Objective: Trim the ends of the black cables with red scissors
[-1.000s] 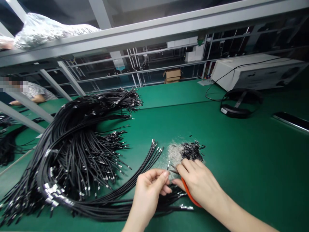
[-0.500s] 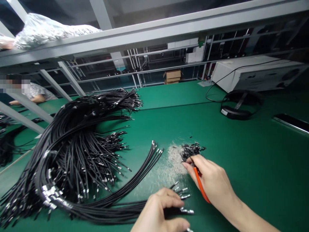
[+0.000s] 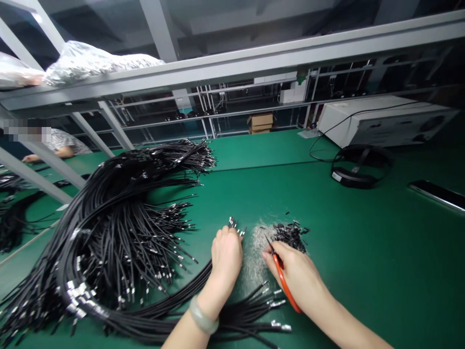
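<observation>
Head view: the left hand (image 3: 225, 254) lies over a slim bundle of black cables (image 3: 196, 281), just short of its silvery tips (image 3: 231, 222); its fingers bend downward, though the back of the hand hides whether they grasp any. The right hand (image 3: 294, 271) has its fingers wrapped around orange-handled scissors (image 3: 285, 287), whose dark points reach over pale fibres (image 3: 256, 266) near short black pieces (image 3: 290, 235). Cables, fibres and pieces lie on the green counter (image 3: 345, 232), a larger cable pile (image 3: 119, 208) farther left.

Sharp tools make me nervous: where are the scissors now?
In the head view, right of centre, the scissors are in the right hand, near the black scraps.
</observation>
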`<state>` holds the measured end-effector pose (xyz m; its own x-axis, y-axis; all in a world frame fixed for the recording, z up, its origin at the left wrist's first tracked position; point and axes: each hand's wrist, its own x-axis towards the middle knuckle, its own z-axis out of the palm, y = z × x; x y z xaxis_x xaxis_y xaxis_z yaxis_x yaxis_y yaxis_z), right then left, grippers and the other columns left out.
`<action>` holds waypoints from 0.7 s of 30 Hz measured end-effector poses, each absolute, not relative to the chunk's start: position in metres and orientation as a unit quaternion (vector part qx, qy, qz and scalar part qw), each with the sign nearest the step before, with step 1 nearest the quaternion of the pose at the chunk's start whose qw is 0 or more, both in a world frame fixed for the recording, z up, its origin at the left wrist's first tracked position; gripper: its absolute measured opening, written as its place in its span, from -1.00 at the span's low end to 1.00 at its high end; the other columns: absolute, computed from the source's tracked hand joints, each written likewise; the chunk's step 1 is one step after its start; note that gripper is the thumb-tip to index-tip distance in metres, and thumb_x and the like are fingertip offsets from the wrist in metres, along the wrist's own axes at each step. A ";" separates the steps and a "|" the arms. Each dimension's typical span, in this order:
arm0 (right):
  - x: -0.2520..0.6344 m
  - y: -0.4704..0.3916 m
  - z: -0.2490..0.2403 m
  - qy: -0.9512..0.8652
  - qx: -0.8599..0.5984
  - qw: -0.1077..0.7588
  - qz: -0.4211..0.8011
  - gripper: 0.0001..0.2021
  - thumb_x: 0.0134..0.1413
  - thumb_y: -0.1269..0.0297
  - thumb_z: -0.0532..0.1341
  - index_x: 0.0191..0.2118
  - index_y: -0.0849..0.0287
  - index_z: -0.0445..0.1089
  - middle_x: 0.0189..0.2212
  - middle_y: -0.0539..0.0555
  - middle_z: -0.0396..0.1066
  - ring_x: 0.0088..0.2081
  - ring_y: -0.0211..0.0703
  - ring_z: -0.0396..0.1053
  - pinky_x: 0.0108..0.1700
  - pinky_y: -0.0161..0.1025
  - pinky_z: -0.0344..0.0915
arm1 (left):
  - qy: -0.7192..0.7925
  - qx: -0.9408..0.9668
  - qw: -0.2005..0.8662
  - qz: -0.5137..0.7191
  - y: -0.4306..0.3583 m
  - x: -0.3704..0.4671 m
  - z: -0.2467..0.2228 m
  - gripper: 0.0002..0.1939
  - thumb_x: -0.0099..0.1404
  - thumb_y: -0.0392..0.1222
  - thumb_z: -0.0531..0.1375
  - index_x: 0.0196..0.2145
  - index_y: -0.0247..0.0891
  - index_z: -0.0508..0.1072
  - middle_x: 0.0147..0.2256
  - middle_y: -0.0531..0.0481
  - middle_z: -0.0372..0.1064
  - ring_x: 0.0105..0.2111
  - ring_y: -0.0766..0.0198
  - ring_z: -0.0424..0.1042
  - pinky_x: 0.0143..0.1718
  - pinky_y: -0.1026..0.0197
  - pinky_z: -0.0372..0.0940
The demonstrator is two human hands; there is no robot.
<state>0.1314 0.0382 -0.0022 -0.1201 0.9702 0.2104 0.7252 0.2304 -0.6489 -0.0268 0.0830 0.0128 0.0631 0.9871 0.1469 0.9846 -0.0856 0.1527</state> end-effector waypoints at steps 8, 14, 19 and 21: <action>0.126 0.052 0.001 -0.645 -0.563 0.370 0.361 -0.71 0.18 0.06 0.07 -0.37 0.16 0.35 -0.60 -0.04 0.35 -0.54 -0.21 0.30 -0.48 -0.34 0.15 | 0.617 0.721 0.207 0.239 0.026 -0.027 0.022 -0.83 0.37 -0.21 -0.01 -0.30 -0.19 0.37 -0.35 0.00 0.42 -0.33 0.20 0.42 -0.29 0.22 0.23; 0.142 0.059 -0.015 -0.618 -0.652 0.339 0.278 -0.76 0.16 0.14 0.06 -0.43 0.14 0.31 -0.59 -0.02 0.34 -0.54 -0.21 0.28 -0.48 -0.33 0.09 | 0.623 0.690 0.256 0.266 0.017 -0.028 0.006 -0.77 0.35 -0.19 0.00 -0.34 -0.21 0.43 -0.37 -0.05 0.41 -0.35 0.16 0.40 -0.30 0.18 0.21; 0.142 0.055 -0.010 -0.640 -0.600 0.328 0.349 -0.77 0.14 0.13 0.09 -0.45 0.12 0.29 -0.63 -0.07 0.29 -0.58 -0.24 0.23 -0.49 -0.34 0.08 | 0.619 0.673 0.278 0.295 0.013 -0.028 0.003 -0.77 0.36 -0.17 -0.01 -0.31 -0.22 0.42 -0.35 -0.07 0.41 -0.34 0.15 0.41 -0.29 0.17 0.21; 0.135 0.050 -0.007 -0.635 -0.552 0.351 0.411 -0.74 0.14 0.09 0.10 -0.48 0.13 0.24 -0.65 -0.10 0.23 -0.60 -0.28 0.19 -0.51 -0.36 0.08 | 0.608 0.677 0.283 0.302 0.012 -0.026 0.005 -0.77 0.36 -0.17 -0.02 -0.31 -0.22 0.41 -0.36 -0.06 0.41 -0.35 0.16 0.40 -0.29 0.18 0.21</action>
